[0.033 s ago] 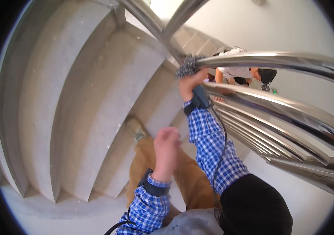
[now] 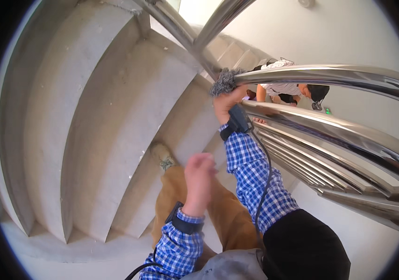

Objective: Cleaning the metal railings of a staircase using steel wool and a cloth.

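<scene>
My right hand (image 2: 227, 103) is closed around a grey fluffy cloth (image 2: 225, 82), pressing it about a shiny metal handrail (image 2: 311, 73) where the rail meets a post. The cloth hides part of my fingers. A dark device (image 2: 240, 118) is strapped at that wrist, with a black cable running down the blue checked sleeve. My left hand (image 2: 199, 181) hangs in front of my body, away from the rail. Its fingers look curled in and somewhat blurred, and nothing shows in them. A black band (image 2: 186, 224) circles the left wrist.
Curving concrete stairs (image 2: 115, 112) fill the left side. My shoe (image 2: 163, 155) rests on one of the steps. Several metal bars (image 2: 330, 123) run below the handrail on the right. Beyond them, on the lower flight, a person in a white top (image 2: 281, 88) bends forward near the railing.
</scene>
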`<state>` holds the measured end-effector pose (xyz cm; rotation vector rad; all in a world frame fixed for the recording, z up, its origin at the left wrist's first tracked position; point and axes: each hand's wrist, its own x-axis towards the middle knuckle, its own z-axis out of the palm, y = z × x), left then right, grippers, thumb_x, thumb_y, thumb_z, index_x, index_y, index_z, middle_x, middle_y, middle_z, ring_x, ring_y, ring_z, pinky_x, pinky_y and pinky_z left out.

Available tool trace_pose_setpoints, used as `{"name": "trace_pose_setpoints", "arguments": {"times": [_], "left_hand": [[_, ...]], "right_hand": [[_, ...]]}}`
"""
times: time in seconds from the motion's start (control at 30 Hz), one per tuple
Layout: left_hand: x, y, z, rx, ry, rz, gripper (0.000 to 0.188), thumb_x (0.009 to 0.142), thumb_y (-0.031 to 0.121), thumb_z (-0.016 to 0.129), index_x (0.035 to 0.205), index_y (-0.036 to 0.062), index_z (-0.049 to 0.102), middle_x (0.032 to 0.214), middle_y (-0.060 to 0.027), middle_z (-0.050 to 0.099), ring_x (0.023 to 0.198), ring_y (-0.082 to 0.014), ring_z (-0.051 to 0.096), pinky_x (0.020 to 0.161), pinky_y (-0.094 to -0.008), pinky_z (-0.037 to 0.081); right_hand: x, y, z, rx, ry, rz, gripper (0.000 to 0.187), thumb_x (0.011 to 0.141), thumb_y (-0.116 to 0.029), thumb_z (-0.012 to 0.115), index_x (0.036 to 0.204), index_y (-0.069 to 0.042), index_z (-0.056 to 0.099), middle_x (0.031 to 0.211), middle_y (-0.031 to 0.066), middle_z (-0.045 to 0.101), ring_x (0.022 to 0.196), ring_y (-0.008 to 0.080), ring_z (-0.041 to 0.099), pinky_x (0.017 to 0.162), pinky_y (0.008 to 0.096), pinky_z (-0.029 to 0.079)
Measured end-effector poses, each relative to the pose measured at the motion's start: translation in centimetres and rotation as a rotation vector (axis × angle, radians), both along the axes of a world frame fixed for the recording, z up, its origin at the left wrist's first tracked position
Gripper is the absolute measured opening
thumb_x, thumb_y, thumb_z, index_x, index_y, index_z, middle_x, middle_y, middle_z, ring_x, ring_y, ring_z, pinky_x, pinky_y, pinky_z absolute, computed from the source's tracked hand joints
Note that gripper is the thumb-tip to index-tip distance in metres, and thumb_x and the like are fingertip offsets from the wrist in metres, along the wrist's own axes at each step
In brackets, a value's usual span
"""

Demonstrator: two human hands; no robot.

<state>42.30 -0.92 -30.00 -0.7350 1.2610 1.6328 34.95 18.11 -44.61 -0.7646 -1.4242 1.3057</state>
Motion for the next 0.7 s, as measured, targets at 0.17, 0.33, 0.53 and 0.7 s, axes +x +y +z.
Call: {"name": "trace_pose_setpoints", "arguments": {"times": [0.17, 0.33, 0.53, 0.7], "left_hand": [[-0.6, -1.9, -1.5, -0.02, -0.003, 0.005, 0.017, 0.082, 0.018, 0.059, 0.092, 0.0044, 0.056, 0.072, -0.0024, 0.056, 0.058, -0.0108, 0.052, 0.055, -0.0241, 0.042], [-2.1, -1.7, -1.8, 0.038, 0.02, 0.065, 0.016, 0.082, 0.018, 0.058, 0.091, 0.0054, 0.055, 0.072, -0.0028, 0.056, 0.055, -0.0105, 0.053, 0.052, -0.0238, 0.042], [-2.1, -2.2, -1.8, 0.056, 0.035, 0.148, 0.015, 0.082, 0.018, 0.059, 0.089, 0.0054, 0.055, 0.071, -0.0025, 0.056, 0.055, -0.01, 0.052, 0.051, -0.0236, 0.042], [-1.9, -2.1, -0.6, 0.036, 0.03, 0.133, 0.014, 0.082, 0.018, 0.06, 0.087, 0.0053, 0.055, 0.07, -0.0023, 0.056, 0.055, -0.0095, 0.052, 0.051, -0.0227, 0.041]], "right_hand": [[1.8, -1.6, 3.6, 0.833, -0.663, 0.186, 0.035, 0.07, -0.007, 0.059, 0.103, 0.002, 0.05, 0.093, 0.022, 0.055, 0.088, 0.0421, 0.053, 0.079, 0.0462, 0.041], [3.8, -1.2, 2.9, 0.831, -0.706, 0.155, 0.051, 0.073, -0.01, 0.057, 0.12, 0.001, 0.043, 0.106, 0.0241, 0.051, 0.105, 0.0432, 0.047, 0.089, 0.0474, 0.037], [0.9, -0.3, 2.0, 0.359, -0.611, 0.147, 0.04, 0.075, -0.02, 0.066, 0.106, 0.0, 0.052, 0.095, 0.0199, 0.055, 0.089, 0.0401, 0.051, 0.077, 0.0472, 0.038], [4.1, -2.2, 2.6, 0.825, -1.016, -0.007, 0.057, 0.067, -0.005, 0.064, 0.116, 0.007, 0.039, 0.107, 0.0265, 0.045, 0.101, 0.0418, 0.043, 0.084, 0.046, 0.036]]}}
